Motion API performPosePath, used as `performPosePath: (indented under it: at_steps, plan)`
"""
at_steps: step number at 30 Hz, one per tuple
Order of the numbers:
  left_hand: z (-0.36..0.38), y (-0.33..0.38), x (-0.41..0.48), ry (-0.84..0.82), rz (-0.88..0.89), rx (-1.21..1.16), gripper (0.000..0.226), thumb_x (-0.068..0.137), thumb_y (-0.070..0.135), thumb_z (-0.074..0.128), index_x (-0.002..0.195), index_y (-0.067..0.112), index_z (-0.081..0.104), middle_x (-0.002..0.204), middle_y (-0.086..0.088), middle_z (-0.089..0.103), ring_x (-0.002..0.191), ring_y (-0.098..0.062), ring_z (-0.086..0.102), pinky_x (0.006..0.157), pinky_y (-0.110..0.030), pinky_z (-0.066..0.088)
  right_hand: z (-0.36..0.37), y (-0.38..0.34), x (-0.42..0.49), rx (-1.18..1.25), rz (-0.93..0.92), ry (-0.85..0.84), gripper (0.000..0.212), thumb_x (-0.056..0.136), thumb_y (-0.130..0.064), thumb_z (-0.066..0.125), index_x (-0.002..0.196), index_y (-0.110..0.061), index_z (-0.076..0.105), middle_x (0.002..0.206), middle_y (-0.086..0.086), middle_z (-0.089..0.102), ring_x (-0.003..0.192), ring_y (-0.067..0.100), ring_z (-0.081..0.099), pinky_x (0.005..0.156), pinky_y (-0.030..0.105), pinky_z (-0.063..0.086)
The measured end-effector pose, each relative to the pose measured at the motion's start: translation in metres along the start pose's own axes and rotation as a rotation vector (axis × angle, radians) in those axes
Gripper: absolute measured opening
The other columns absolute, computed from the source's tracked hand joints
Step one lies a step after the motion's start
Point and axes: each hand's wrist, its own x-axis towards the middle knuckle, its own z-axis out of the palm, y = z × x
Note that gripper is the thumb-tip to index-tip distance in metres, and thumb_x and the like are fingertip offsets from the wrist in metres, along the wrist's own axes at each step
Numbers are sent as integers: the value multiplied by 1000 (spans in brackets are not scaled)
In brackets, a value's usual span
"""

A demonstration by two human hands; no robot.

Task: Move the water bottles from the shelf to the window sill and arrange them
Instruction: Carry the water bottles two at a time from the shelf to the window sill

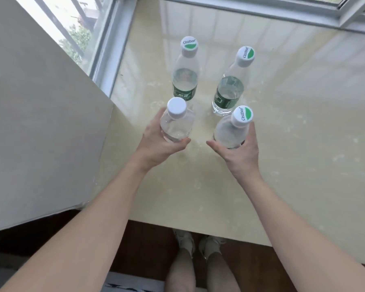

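Observation:
Several clear water bottles with white caps stand upright on the pale stone window sill [293, 144]. My left hand [156, 142] wraps the near-left bottle [176, 123], whose cap is plain white. My right hand [238, 150] grips the near-right bottle [233, 129], its cap printed green. Behind them stand two green-labelled bottles, the far-left bottle [185, 76] and the far-right bottle [230, 89], both free of my hands. Together they form a rough square.
A white wall [40, 123] juts in on the left, close to my left hand. The grey window frame [240, 9] runs along the back and left of the sill. The sill's front edge [198, 226] lies above my shoes and the dark floor.

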Motion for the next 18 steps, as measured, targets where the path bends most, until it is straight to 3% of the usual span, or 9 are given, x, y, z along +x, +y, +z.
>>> performPosePath:
  at_steps: [2, 6, 11, 13, 16, 18]
  plan:
    - [1, -5, 1, -23, 9, 17, 61, 68, 14, 82, 124, 14, 56, 116, -7, 66, 110, -24, 63, 98, -44, 50, -1, 4, -1, 17, -3, 7, 72, 60, -34, 95, 110, -54, 47, 105, -31, 61, 106, 4, 61, 91, 27, 51]
    - [2, -10, 2, -19, 18, -2, 56, 68, 12, 80, 119, 21, 57, 109, 1, 66, 104, -15, 63, 94, -34, 51, 0, 18, -2, 39, 5, 5, 80, 56, -42, 93, 123, -33, 50, 111, -19, 64, 109, 13, 63, 95, 37, 53]
    - [3, -20, 5, -30, -6, 52, 62, 69, 4, 86, 123, 14, 57, 105, 8, 66, 97, -4, 61, 86, -19, 50, -1, 37, -4, -43, 73, -45, 78, 59, -34, 95, 124, -23, 54, 106, -23, 63, 100, 1, 61, 86, 13, 46]
    - [2, -26, 5, -12, -40, 80, 62, 68, 6, 89, 121, 15, 59, 106, 6, 67, 98, -4, 63, 86, -19, 50, -2, 43, -2, -79, 98, -72, 74, 60, -33, 95, 123, -21, 58, 105, -22, 65, 98, -1, 62, 79, 4, 42]
    - [1, -34, 2, 25, -71, 145, 60, 65, 15, 92, 117, 20, 62, 110, 1, 69, 104, -11, 64, 90, -26, 52, 0, 47, -1, -117, 129, -77, 65, 61, -32, 94, 117, -21, 62, 105, -14, 69, 100, 7, 63, 76, 4, 42]
    - [1, -35, 3, 55, -79, 197, 58, 65, 17, 92, 115, 21, 63, 109, 2, 69, 102, -9, 63, 87, -19, 49, 3, 46, 0, -128, 134, -69, 65, 61, -31, 94, 116, -20, 62, 104, -13, 68, 98, 6, 62, 75, 2, 40]
